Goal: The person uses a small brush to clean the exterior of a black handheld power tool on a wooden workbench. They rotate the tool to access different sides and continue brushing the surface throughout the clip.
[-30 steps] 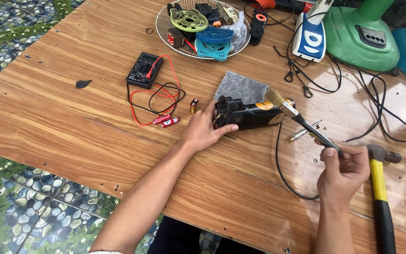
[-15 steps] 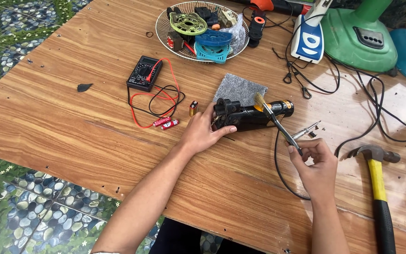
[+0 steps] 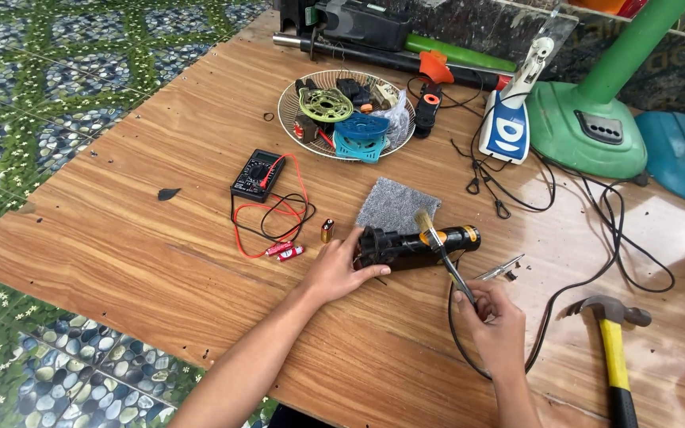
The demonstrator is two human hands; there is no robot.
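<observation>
A black cylindrical motor part (image 3: pixel 418 246) with an orange band lies on the wooden table (image 3: pixel 144 261). My left hand (image 3: pixel 333 269) grips its left end and holds it down. My right hand (image 3: pixel 495 321) holds a thin dark-handled brush (image 3: pixel 440 250); the pale bristles rest on top of the motor near its middle. A grey cloth pad (image 3: pixel 398 204) lies just behind the motor. A black cable (image 3: pixel 461 341) runs from the motor past my right hand.
A black multimeter (image 3: pixel 257 174) with red and black leads sits left of the motor, a small battery (image 3: pixel 327 231) beside it. A wire basket (image 3: pixel 346 115) of parts stands behind. A yellow-handled hammer (image 3: pixel 614 349) lies at right, green fan base (image 3: pixel 592 119) far right.
My right hand has shifted left and toward me, bringing the brush tip from the motor's right end onto its middle. My left hand stays on the motor. The camera view has shifted.
</observation>
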